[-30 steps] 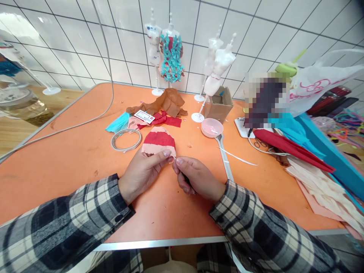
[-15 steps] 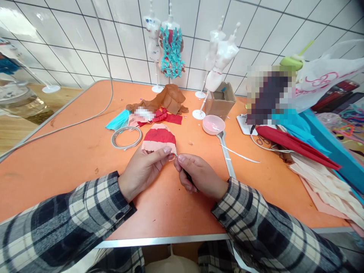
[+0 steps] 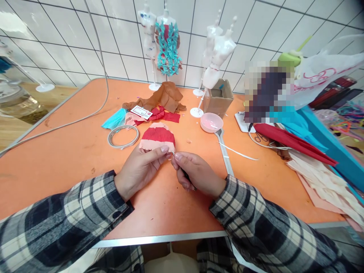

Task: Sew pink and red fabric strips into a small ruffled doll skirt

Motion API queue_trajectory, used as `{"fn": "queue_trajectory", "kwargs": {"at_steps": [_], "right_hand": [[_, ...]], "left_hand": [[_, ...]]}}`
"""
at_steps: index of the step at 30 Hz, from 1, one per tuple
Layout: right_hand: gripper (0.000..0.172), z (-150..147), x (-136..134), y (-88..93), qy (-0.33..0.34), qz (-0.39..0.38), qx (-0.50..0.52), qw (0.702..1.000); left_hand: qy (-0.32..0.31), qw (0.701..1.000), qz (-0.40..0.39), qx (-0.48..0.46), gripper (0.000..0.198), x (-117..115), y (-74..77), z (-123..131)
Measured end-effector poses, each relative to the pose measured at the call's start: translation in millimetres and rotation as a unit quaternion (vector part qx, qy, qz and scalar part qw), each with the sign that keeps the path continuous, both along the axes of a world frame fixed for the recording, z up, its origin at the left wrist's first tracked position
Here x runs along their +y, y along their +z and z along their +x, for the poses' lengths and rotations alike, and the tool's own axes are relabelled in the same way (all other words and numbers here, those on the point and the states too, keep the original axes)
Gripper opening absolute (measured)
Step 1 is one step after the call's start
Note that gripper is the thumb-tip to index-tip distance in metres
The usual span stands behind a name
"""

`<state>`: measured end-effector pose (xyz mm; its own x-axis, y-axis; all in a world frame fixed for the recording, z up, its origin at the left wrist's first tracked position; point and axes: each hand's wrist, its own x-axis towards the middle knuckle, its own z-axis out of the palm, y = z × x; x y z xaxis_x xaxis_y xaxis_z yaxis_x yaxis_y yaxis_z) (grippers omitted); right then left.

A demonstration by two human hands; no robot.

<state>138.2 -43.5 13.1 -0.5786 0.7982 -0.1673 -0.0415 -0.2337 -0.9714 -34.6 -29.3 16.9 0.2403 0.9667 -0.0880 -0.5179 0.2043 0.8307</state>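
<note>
Between the thumb and fingers of my left hand (image 3: 142, 168) is the lower edge of a rounded pink and red striped crepe-paper piece (image 3: 157, 134). That lower edge looks ragged. My right hand (image 3: 199, 172) is closed around a slim dark tool with a metal tip (image 3: 186, 175), whose exact kind I cannot make out. Its tip meets the piece's lower right corner, beside my left fingertips. A tape roll (image 3: 123, 137) lies flat just left of the piece. Beyond it are brown crumpled paper (image 3: 167, 94), red scraps (image 3: 172, 116) and a small white card (image 3: 141, 112).
A pink bowl (image 3: 211, 123) stands by a cardboard box (image 3: 218, 99) and white mannequin stands (image 3: 222, 47). One mannequin wears turquoise ruffles (image 3: 168, 51). A grey strip (image 3: 226, 157) lies right of my hand. Rolled red paper (image 3: 292, 142) and cream sheets (image 3: 321, 176) lie farther right. A cable (image 3: 105, 89) crosses the left.
The whole view has shifted slightly, so everything sits a little further left and up. Both hands keep the same hold, with the tool's tip still at the paper's edge.
</note>
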Motion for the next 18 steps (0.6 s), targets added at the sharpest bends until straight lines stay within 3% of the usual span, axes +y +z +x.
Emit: {"fn": "queue_trajectory", "kwargs": {"at_steps": [18], "right_hand": [[0.038, -0.6, 0.4, 1.5, 0.017, 0.017, -0.003, 1.000]], "left_hand": [[-0.005, 1.000, -0.004, 0.019, 0.017, 1.9, 2.2, -3.2]]}}
